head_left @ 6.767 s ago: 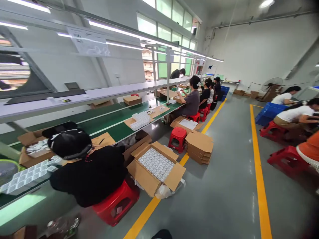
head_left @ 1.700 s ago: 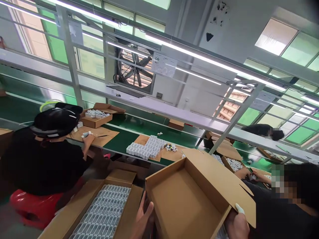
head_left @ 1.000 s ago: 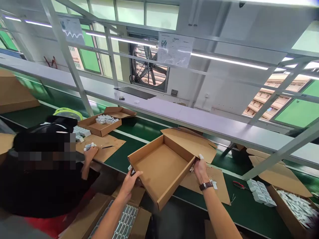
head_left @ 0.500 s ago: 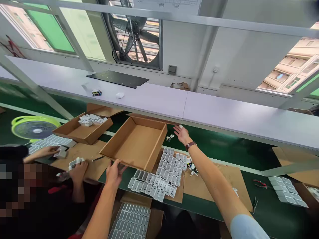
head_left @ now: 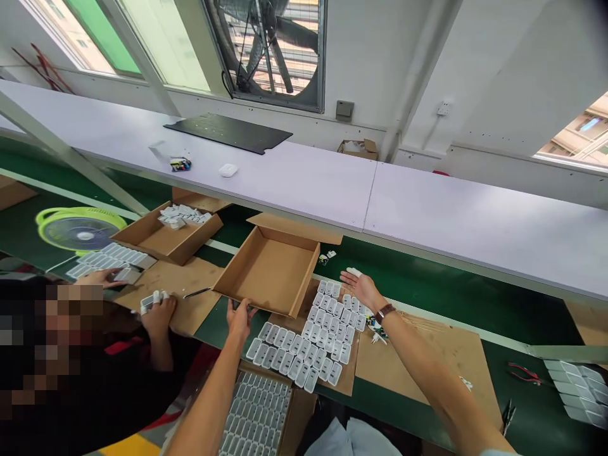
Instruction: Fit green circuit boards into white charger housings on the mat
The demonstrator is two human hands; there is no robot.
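An open, shallow cardboard box (head_left: 266,266) with nothing inside rests at the back of the green bench, its flap folded out under the shelf. My left hand (head_left: 240,320) grips the middle of its near wall. To the right of the box, my right hand (head_left: 363,290) hovers with fingers stretched out, palm partly up, holding nothing; white covers show on fingertips. Below and left of that hand, rows of small white plastic cases (head_left: 304,345) lie on a brown cardboard sheet (head_left: 349,373).
A co-worker's hand (head_left: 159,313) holds a white part at left, near a box of white parts (head_left: 166,237) and a green fan (head_left: 83,228). Below the bench edge stands a carton of cases (head_left: 259,411). Red pliers (head_left: 525,373) lie at right. A white shelf (head_left: 323,183) overhangs the bench.
My right hand has come away from the box's right back corner and moved nearer to me. The box has settled lower on the bench, my left hand still on its near wall. The view has shifted.
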